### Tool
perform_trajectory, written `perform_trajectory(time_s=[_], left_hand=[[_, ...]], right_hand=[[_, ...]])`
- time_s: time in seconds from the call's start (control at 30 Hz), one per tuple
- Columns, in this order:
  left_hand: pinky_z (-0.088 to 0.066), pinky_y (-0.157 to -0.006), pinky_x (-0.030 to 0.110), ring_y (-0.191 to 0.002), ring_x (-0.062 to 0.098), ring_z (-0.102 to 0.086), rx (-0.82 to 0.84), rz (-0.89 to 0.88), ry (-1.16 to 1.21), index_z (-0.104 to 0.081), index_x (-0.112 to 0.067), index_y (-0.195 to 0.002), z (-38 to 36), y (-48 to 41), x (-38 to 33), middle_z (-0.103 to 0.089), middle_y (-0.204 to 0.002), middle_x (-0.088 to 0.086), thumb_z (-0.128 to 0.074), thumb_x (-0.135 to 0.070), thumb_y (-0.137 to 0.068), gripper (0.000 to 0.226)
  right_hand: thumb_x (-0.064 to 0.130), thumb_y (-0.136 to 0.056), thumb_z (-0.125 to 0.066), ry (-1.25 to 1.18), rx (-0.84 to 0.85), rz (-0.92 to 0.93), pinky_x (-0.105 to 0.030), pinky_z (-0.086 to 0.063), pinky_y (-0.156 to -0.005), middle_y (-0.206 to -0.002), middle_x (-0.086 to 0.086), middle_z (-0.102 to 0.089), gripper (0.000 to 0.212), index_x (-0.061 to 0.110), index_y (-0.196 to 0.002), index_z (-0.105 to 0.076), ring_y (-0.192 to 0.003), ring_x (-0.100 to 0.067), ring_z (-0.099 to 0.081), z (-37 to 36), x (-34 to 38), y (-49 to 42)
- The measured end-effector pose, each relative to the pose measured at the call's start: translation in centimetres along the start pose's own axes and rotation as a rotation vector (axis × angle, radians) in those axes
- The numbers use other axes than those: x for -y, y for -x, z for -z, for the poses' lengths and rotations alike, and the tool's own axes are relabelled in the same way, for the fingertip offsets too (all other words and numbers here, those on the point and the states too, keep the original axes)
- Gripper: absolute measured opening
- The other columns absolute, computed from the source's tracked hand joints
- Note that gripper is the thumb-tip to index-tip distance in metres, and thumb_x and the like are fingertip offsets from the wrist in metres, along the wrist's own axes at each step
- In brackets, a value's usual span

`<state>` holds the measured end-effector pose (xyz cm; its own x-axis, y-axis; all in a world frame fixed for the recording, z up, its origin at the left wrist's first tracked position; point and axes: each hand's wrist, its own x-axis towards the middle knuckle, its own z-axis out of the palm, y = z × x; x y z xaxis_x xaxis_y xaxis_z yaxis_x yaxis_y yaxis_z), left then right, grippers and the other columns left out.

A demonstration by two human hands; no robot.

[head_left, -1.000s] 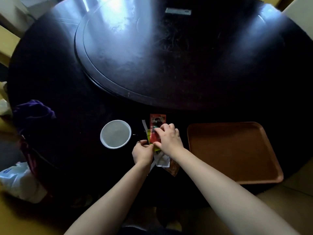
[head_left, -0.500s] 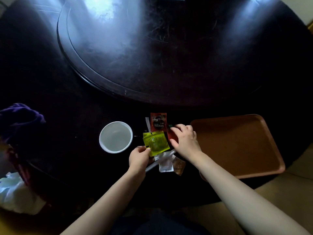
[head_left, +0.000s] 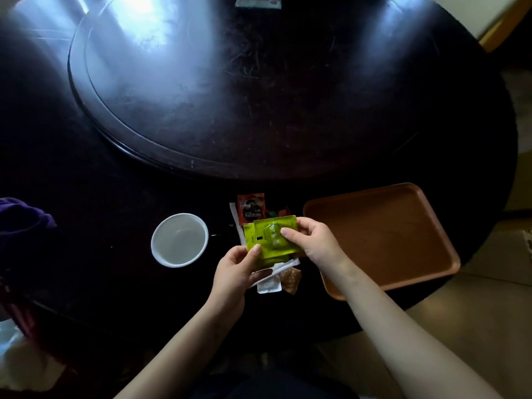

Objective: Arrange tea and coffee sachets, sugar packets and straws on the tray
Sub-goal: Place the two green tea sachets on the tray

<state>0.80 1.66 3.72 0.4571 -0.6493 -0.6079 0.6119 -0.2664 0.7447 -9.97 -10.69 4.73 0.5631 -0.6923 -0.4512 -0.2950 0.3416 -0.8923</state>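
Note:
Yellow-green tea sachets are held just above the dark table between both hands. My left hand pinches their lower left corner, and my right hand grips their right side with the thumb on top. Behind them a red coffee sachet lies flat. Under my hands lie a white paper-wrapped straw, a white packet and a brown sugar packet. Another white wrapped straw lies beside the coffee sachet. The brown tray stands bare to the right of the pile.
A white cup stands left of the sachets. A round turntable fills the middle of the dark round table, with a small white packet at its far edge. Purple cloth lies at the left, a white plastic bag lower left.
My right hand has come off the red sachets and taken hold of the green sachets' right side. The green sachets have risen and shifted slightly right, now held by both hands.

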Motion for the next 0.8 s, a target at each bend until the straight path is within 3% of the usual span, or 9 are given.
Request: perform_trajectory(time_s=[0.1,0.17,0.27,0.33,0.43,0.5,0.57,0.67,0.8], left_hand=[[-0.056,-0.055,0.023,-0.066,0.014,-0.071,-0.010,-0.005,0.003,-0.058,-0.007,-0.082,-0.9,-0.5,0.2,-0.067,-0.084,0.010,-0.055,-0.015,-0.088,0.010],[-0.056,-0.054,0.022,-0.067,0.016,-0.071,-0.028,0.027,0.021,-0.057,-0.008,-0.085,-1.4,-0.9,0.4,-0.065,-0.089,0.012,-0.055,-0.012,-0.088,0.006],[-0.058,-0.055,0.024,-0.075,0.023,-0.068,-0.009,0.120,0.093,-0.058,-0.010,-0.092,-2.2,-1.6,0.7,-0.064,-0.096,0.015,-0.052,-0.006,-0.089,0.008],[-0.058,-0.055,0.025,-0.070,0.021,-0.071,0.013,0.187,0.167,-0.058,-0.009,-0.094,-3.1,-2.1,0.6,-0.065,-0.094,0.015,-0.048,-0.003,-0.090,0.012],[-0.058,-0.051,0.025,-0.069,0.024,-0.070,-0.008,0.244,0.230,-0.056,-0.003,-0.093,-4.5,-2.6,0.4,-0.064,-0.093,0.018,-0.045,0.000,-0.090,0.011],[-0.058,-0.049,0.025,-0.078,0.028,-0.066,-0.046,0.256,0.228,-0.053,0.000,-0.091,-5.2,-2.9,0.5,-0.062,-0.095,0.020,-0.044,0.001,-0.089,0.009],[-0.057,-0.048,0.024,-0.079,0.027,-0.063,-0.082,0.274,0.199,-0.051,0.002,-0.096,-5.8,-3.1,0.6,-0.060,-0.097,0.020,-0.044,-0.001,-0.088,0.011],[-0.054,-0.044,0.021,-0.075,0.023,-0.060,-0.104,0.295,0.170,-0.047,0.002,-0.105,-6.2,-3.1,0.8,-0.059,-0.094,0.018,-0.044,-0.005,-0.088,0.018],[-0.054,-0.046,0.021,-0.066,0.019,-0.065,-0.089,0.293,0.178,-0.052,0.001,-0.104,-6.1,-3.1,0.9,-0.063,-0.091,0.016,-0.048,-0.009,-0.088,0.019]], right_hand=[[0.011,-0.087,-0.060,0.005,-0.234,0.056,-0.014,-0.041,-0.034,-0.071,-0.004,-0.065,0.006,0.007,-0.091,-0.063,-0.039,-0.004,-0.056,2.2,0.1,0.1],[0.007,-0.087,-0.058,-0.060,-0.336,0.075,-0.014,-0.038,-0.031,-0.068,-0.005,-0.062,0.008,0.005,-0.093,-0.063,-0.034,-0.004,-0.053,3.9,-0.2,0.2],[0.002,-0.087,-0.057,-0.073,-0.383,0.097,-0.012,-0.048,-0.044,-0.075,-0.003,-0.065,0.018,0.002,-0.103,-0.065,-0.047,-0.003,-0.059,6.1,-1.1,0.5],[-0.001,-0.086,-0.057,-0.006,-0.413,0.133,-0.006,-0.049,-0.060,-0.093,-0.004,-0.067,0.025,0.002,-0.110,-0.064,-0.068,-0.005,-0.062,7.3,-1.9,0.6],[-0.008,-0.083,-0.057,0.270,-0.523,0.208,-0.005,-0.041,-0.083,-0.116,-0.014,-0.060,0.030,0.004,-0.109,-0.065,-0.105,-0.021,-0.057,9.1,-3.1,0.3],[-0.015,-0.079,-0.052,0.424,-0.573,0.238,-0.012,-0.034,-0.094,-0.124,-0.017,-0.055,0.039,0.006,-0.109,-0.066,-0.117,-0.027,-0.051,9.9,-3.8,-0.1],[-0.016,-0.077,-0.051,0.555,-0.585,0.278,-0.021,-0.033,-0.099,-0.128,-0.018,-0.054,0.044,0.009,-0.109,-0.067,-0.118,-0.029,-0.049,10.1,-4.4,-0.6],[-0.014,-0.075,-0.056,0.668,-0.597,0.324,-0.021,-0.033,-0.097,-0.128,-0.017,-0.055,0.043,0.011,-0.109,-0.067,-0.115,-0.031,-0.049,9.9,-5.2,-1.8],[-0.014,-0.074,-0.059,0.755,-0.515,0.406,-0.035,-0.045,-0.096,-0.124,-0.022,-0.056,0.042,0.007,-0.108,-0.067,-0.111,-0.037,-0.051,9.2,-5.8,-3.2]])
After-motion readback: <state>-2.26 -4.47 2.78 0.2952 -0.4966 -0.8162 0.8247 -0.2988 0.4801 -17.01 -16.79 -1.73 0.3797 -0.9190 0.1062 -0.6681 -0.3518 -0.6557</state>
